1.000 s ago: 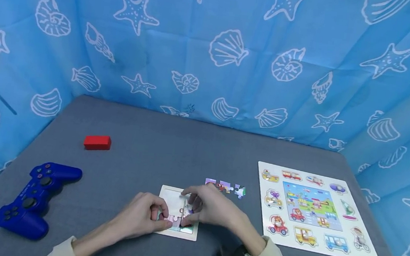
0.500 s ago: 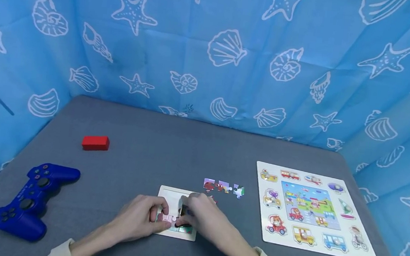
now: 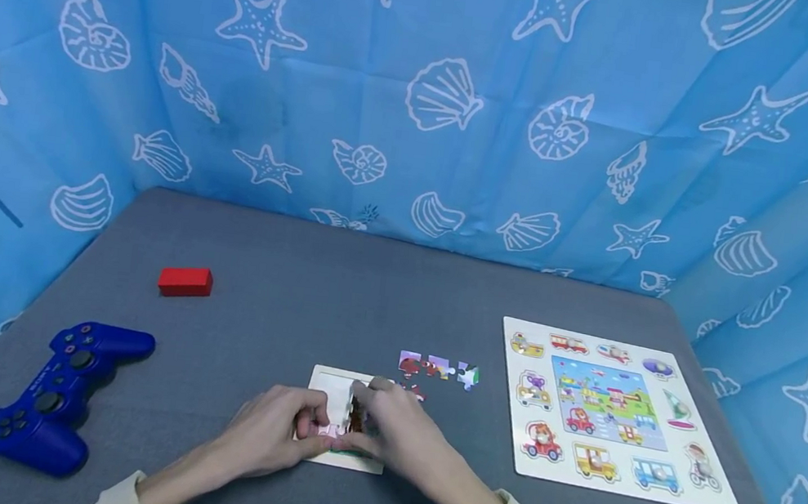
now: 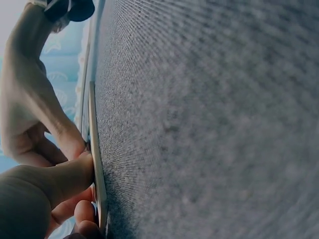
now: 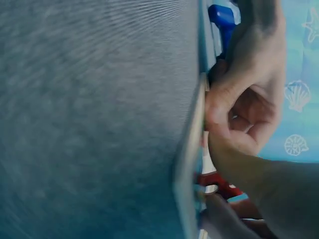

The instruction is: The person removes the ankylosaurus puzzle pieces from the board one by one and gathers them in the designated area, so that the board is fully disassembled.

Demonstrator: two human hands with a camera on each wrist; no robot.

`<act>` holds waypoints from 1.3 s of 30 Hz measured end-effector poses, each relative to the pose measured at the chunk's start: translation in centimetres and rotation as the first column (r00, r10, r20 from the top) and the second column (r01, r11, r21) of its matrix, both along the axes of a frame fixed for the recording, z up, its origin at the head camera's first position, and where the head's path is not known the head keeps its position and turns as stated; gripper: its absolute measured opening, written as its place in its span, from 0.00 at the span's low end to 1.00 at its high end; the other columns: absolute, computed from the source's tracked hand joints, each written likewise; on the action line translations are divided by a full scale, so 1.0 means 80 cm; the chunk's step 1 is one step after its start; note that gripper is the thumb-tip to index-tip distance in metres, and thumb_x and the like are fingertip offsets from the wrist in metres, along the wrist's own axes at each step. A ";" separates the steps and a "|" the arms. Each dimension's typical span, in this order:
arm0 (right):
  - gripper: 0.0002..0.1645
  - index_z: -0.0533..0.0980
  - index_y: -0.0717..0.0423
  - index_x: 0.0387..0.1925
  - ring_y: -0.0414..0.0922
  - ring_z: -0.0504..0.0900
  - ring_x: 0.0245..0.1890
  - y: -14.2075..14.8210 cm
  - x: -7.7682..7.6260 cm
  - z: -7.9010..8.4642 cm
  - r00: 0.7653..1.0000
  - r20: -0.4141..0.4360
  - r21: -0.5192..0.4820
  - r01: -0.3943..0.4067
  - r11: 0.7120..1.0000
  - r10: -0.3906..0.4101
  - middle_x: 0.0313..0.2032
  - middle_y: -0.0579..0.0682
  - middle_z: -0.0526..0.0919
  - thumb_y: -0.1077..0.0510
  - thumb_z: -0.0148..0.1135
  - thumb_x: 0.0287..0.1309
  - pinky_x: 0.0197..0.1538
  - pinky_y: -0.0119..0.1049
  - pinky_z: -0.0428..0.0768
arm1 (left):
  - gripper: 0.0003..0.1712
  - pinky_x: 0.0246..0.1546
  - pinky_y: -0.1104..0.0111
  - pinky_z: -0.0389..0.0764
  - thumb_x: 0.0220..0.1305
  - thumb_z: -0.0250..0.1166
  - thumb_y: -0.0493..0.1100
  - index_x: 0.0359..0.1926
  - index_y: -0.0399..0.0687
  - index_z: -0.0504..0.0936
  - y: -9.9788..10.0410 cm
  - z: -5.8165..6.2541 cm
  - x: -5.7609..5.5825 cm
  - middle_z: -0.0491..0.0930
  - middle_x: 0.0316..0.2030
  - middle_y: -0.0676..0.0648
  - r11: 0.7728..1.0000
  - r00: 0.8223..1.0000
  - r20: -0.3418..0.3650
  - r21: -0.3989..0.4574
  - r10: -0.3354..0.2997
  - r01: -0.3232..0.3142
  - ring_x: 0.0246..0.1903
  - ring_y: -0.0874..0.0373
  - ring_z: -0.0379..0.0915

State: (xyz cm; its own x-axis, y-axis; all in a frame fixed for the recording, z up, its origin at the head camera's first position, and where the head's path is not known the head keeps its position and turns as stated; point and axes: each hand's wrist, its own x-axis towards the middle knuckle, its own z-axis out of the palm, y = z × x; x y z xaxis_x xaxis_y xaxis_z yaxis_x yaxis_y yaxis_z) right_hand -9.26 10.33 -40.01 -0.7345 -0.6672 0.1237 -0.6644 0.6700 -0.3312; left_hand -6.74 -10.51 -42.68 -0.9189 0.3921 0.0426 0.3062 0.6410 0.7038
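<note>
Puzzle piece (image 3: 357, 417) stands tilted over the right part of the small board (image 3: 352, 465), and your right hand (image 3: 403, 428) grasps it between thumb and fingers. Your left hand (image 3: 282, 424) has its fingers curled at the near left part of the board, thumb and forefinger about a pink piece (image 3: 332, 429); whether they pinch it or merely hold it down, I cannot tell.

To do this step well, it seems best to keep your left side steady so the pink piece doesn't ride up. Line the knobs up with their sockets before you press, then let the raised edge come down flat and push evenly. If a corner refuses to drop, lift and realign; forcing it could pop a neighbour out.

Compared with a second ago, your right hand has shifted inward, so your two thumbs now meet at the near side, where a gap lay between them. Your left hand is nearly where it was. A red piece (image 3: 413, 391) off the far right corner now shows past your right hand; the three loose pieces (image 3: 439, 367) beyond it lie undisturbed.
</note>
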 end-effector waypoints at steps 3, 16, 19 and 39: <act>0.23 0.75 0.53 0.26 0.32 0.60 0.23 -0.002 0.000 -0.002 0.999 0.032 -0.023 0.031 0.999 -0.030 0.23 0.45 0.73 0.44 0.80 0.46 0.25 0.23 0.60 | 0.14 0.19 0.74 0.63 0.56 0.76 0.54 0.25 0.64 0.78 0.001 0.000 0.001 0.69 0.17 0.67 1.000 1.000 -0.012 -0.005 0.003 -0.003 0.18 0.76 0.60; 0.10 0.82 0.52 0.49 0.35 0.71 0.24 -0.004 -0.014 -0.006 0.997 0.078 -0.045 0.017 0.999 -0.013 0.29 0.46 0.82 0.56 0.59 0.73 0.28 0.26 0.70 | 0.14 0.20 0.75 0.62 0.57 0.76 0.52 0.24 0.63 0.78 -0.001 0.001 -0.002 0.69 0.17 0.65 1.000 0.999 0.035 0.014 -0.019 0.018 0.17 0.75 0.59; 0.10 0.84 0.53 0.48 0.34 0.73 0.27 0.001 -0.018 -0.004 0.990 0.144 -0.055 0.001 0.999 0.007 0.35 0.48 0.86 0.55 0.65 0.69 0.30 0.26 0.71 | 0.14 0.20 0.75 0.63 0.57 0.76 0.52 0.24 0.63 0.78 -0.001 0.000 -0.002 0.70 0.18 0.65 0.999 0.999 0.017 0.024 -0.027 0.027 0.17 0.75 0.60; 0.28 0.80 0.51 0.60 0.30 0.62 0.17 0.004 -0.061 0.006 0.900 0.408 0.014 -0.177 0.984 0.156 0.21 0.42 0.72 0.50 0.74 0.60 0.24 0.24 0.60 | 0.13 0.19 0.74 0.62 0.59 0.76 0.52 0.25 0.63 0.78 -0.003 0.000 -0.002 0.69 0.18 0.64 1.000 0.997 0.076 0.009 -0.020 0.020 0.17 0.74 0.60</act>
